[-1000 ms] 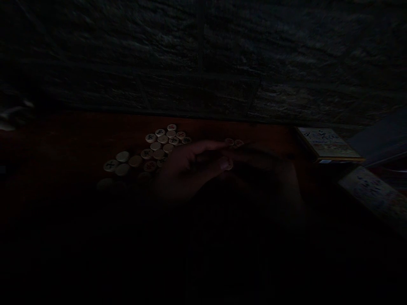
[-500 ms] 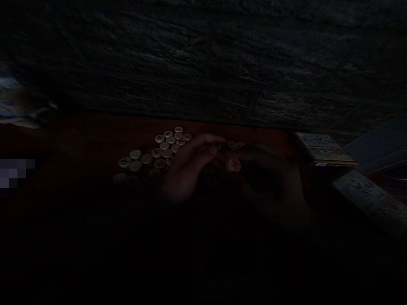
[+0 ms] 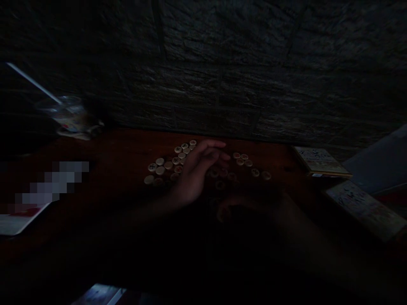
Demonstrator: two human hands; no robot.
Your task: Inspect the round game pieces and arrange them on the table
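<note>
Round wooden xiangqi pieces [image 3: 160, 170] lie in a cluster on the reddish-brown tabletop [image 3: 127, 148], some with characters showing and some blank side up. My left hand [image 3: 195, 171] arches over the right side of this cluster, open, its fingers stretched to the right and hiding pieces below. To its right sits a smaller group of pieces [image 3: 241, 162]. Nearer to me, in deep shadow, my right hand [image 3: 254, 203] is closed with a dim round xiangqi piece [image 3: 224, 214] at its fingertips. More pieces [image 3: 220, 184] lie faintly visible between the hands.
A stone-faced wall [image 3: 197, 93] runs along the table's back edge. A clear cup [image 3: 71, 114] with a straw stands at the far left. Two flat printed boxes [image 3: 321, 160] lie at the right. A partly blurred red and white object [image 3: 19, 220] is at the left edge.
My right hand has drawn back toward me with a piece, away from my left hand. The view has shifted left, showing the cup. More pieces on the right are now uncovered.
</note>
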